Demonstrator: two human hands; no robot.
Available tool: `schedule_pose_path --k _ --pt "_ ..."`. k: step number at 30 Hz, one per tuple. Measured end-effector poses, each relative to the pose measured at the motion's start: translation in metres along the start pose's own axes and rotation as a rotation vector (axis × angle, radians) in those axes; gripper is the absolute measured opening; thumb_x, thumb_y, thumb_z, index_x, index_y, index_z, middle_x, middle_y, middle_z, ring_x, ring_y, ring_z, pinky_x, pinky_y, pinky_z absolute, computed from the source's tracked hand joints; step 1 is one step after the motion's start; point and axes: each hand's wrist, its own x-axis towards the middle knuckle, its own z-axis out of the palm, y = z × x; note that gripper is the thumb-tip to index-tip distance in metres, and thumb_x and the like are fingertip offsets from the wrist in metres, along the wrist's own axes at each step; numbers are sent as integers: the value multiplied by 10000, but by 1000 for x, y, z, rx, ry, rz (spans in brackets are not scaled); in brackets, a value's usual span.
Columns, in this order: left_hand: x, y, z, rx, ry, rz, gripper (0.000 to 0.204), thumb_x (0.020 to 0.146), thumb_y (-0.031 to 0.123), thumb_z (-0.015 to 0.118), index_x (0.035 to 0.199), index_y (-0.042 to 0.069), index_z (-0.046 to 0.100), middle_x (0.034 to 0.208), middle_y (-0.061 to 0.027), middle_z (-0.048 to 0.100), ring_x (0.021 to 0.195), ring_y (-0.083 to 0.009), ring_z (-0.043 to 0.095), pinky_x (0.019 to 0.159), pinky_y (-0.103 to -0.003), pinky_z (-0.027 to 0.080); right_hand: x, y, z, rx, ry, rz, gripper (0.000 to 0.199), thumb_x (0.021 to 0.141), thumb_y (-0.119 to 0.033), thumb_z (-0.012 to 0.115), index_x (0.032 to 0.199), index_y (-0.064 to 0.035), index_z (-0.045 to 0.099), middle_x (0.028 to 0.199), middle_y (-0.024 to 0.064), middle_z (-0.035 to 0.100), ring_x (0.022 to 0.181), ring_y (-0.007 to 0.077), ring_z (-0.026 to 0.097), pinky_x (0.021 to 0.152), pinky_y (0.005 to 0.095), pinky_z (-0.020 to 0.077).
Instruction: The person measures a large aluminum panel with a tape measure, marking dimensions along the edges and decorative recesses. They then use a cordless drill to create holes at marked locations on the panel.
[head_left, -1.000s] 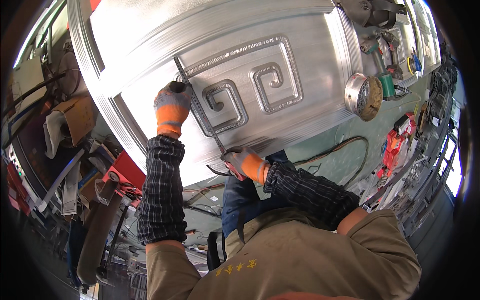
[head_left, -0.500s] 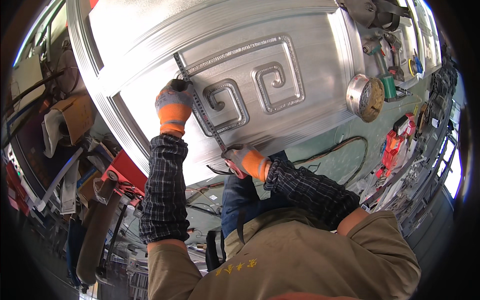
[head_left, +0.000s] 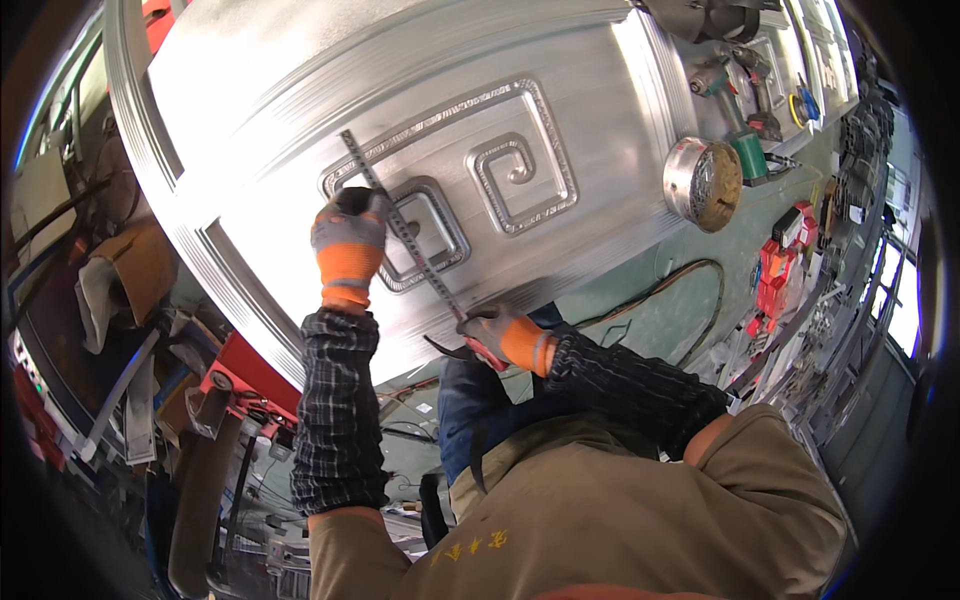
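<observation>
Red tool cart [head_left: 245, 365] low at left, beside panel edge. Left hand [head_left: 348, 245] – grey-orange glove, fingers curled, pressing metal ruler [head_left: 400, 228] flat onto embossed metal door panel [head_left: 300, 130]. Ruler runs diagonally across left spiral relief, down toward right hand [head_left: 495, 335]. Right hand closed on ruler's lower end at panel edge – also holding dark tool, kind unclear. Round wire-brush wheel [head_left: 705, 183] farther right; green drill [head_left: 735, 120] just above it.

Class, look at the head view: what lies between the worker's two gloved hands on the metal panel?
In the head view, a thin metal ruler spans the stretch from the left hand to the right hand, lying diagonally on the embossed silver panel across its square spiral relief.
</observation>
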Motion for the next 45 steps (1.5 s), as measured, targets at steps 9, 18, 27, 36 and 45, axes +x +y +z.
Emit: schedule_pose_path --k 9,18,27,36,45 --pt "32 91 96 336 -184 64 379 888 421 661 1021 89 785 962 -162 760 935 -360 722 868 -419 553 -65 50 -85 -305 379 -200 96 929 -209 580 888 -151 643 762 57 680 671 284 666 586 398 504" --pt "69 119 138 369 -267 -7 422 875 382 597 1047 40 775 1079 -210 738 1044 -383 698 940 -425 536 -70 88 -144 -418 260 -206 96 805 -200 698 819 -123 643 728 138 661 647 365 651 587 457 510" --pt "78 122 147 406 -246 35 367 838 352 590 1016 106 797 1025 -154 759 1009 -354 711 923 -416 543 -59 98 -146 -408 267 -206 113 814 -203 699 864 -139 621 766 90 646 699 312 677 635 412 532" --pt "70 124 148 354 -187 86 339 851 345 620 1035 119 794 994 -132 766 986 -341 721 904 -412 548 -45 118 -134 -353 309 -181 151 734 -200 757 754 -118 632 726 83 683 662 274 676 593 383 517" --pt "54 112 141 109 -196 105 302 905 291 699 1008 19 779 843 -145 766 763 -258 728 742 -356 552 -72 93 -144 -64 395 -243 135 930 -197 658 896 -67 673 832 116 710 708 245 686 659 373 556"
